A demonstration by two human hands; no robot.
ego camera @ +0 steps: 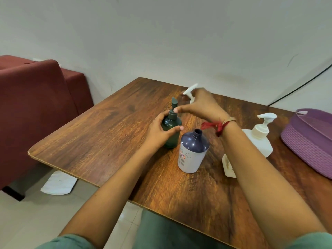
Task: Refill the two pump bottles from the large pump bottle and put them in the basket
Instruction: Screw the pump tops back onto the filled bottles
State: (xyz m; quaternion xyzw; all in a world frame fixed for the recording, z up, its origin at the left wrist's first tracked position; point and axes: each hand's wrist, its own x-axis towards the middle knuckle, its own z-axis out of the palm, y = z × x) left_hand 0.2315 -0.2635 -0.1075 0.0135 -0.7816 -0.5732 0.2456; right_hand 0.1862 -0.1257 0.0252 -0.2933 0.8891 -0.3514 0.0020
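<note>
From the head camera, the left hand [158, 131] is wrapped round the body of the dark green pump bottle [170, 124], which stands upright on the table [100, 133]. The right hand [201, 106] pinches that bottle's pump collar just above the grip. I cannot tell whether it also holds the white pump head [190, 90] behind it. Just right of the grip stands the uncapped blue-topped bottle [195, 151]. Farther right are the white pump bottle [259, 141] and then the purple basket [309, 141].
</note>
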